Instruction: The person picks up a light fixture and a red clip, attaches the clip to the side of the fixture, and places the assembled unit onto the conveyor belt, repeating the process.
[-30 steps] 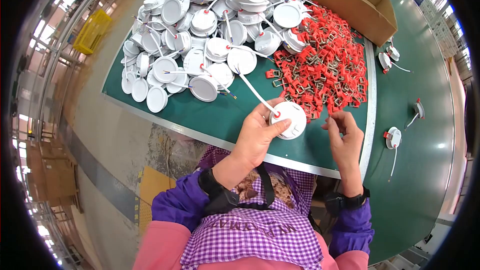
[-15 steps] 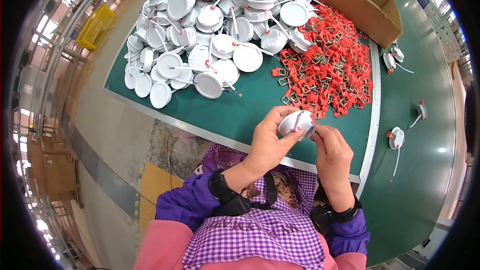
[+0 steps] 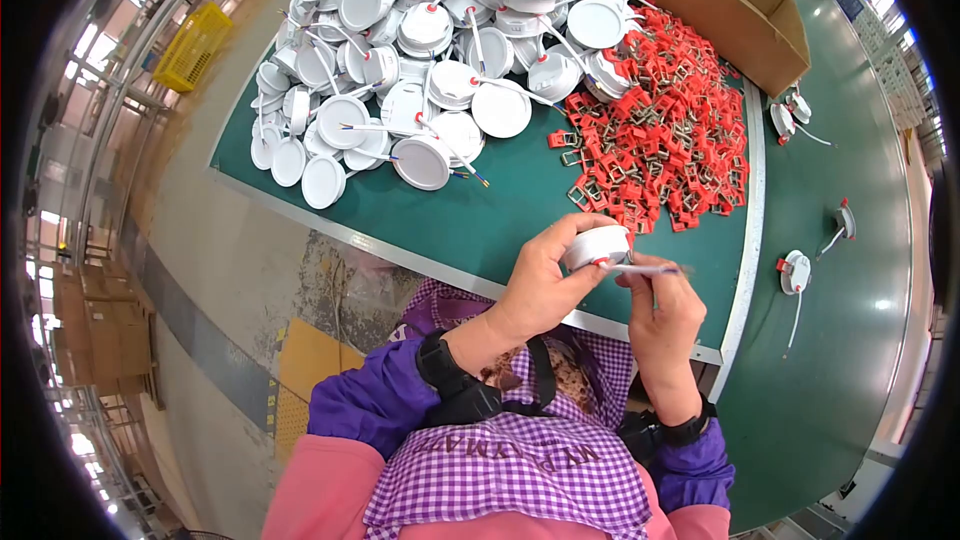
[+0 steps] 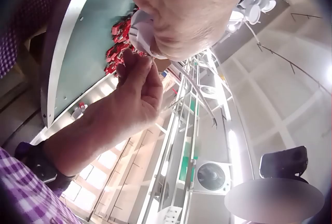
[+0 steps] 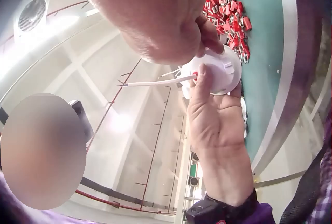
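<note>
The left hand grips a round white lamp by its rim, thumb near the red cable grommet; its white cable points right, across the right hand. At the lamp's right edge the right hand pinches a small part, mostly hidden, with a bit of red showing beside the fingertips. In the right wrist view the lamp shows its back, with the left thumb beside the grommet and the right fingertips at its edge. The left wrist view has the right hand touching the lamp's side.
White lamps with cables are heaped at the back left of the green table. Beside them lies a pile of red clips with metal springs, with a cardboard box behind. Several lamps rest on the green surface at right.
The lamp has moved right and been tilted edge-up, its cable swinging to the right. The right hand has left the clip pile and come to the lamp's edge.
</note>
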Demonstrator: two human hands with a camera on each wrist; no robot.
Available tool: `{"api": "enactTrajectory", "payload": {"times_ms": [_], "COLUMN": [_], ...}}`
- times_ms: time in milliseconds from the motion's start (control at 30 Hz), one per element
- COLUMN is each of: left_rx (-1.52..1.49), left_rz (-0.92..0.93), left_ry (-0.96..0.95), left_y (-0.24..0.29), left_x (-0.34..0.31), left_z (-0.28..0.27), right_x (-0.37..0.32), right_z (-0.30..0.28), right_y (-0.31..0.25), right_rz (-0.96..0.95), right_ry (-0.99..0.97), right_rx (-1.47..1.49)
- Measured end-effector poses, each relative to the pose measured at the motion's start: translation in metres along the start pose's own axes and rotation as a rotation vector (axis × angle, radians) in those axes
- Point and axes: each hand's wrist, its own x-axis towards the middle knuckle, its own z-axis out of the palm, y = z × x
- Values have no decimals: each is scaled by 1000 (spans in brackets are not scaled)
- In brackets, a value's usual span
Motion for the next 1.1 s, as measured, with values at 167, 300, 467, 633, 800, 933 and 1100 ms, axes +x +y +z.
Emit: {"api": "enactTrajectory", "payload": {"times_ms": [167, 300, 467, 633, 800, 933, 1100], "left_rx": [52, 28, -310, -507, -583, -582, -331], "left_rz": [6, -32, -289, -421, -522, -515, -352], "left_ry": [-11, -37, -70, -144, -105, -159, -62], "left_y": [-4, -6, -5, -10, -15, -12, -3], "left_x": [-1, -2, -7, -13, -18, -15, -5], "left_z": [3, 0, -8, -11, -14, -24, -43], "right_x": [-4, -6, -4, -13, -12, -8, 24], "right_z": [9, 11, 2, 1, 6, 3, -11], "right_y": [6, 13, 8, 18, 24, 21, 43], "right_rz": [139, 164, 485, 666, 726, 630, 324], "right_ry": [21, 29, -57, -229, -274, -234, -243], "right_rx": [128, 171, 645, 849, 844, 762, 185]}}
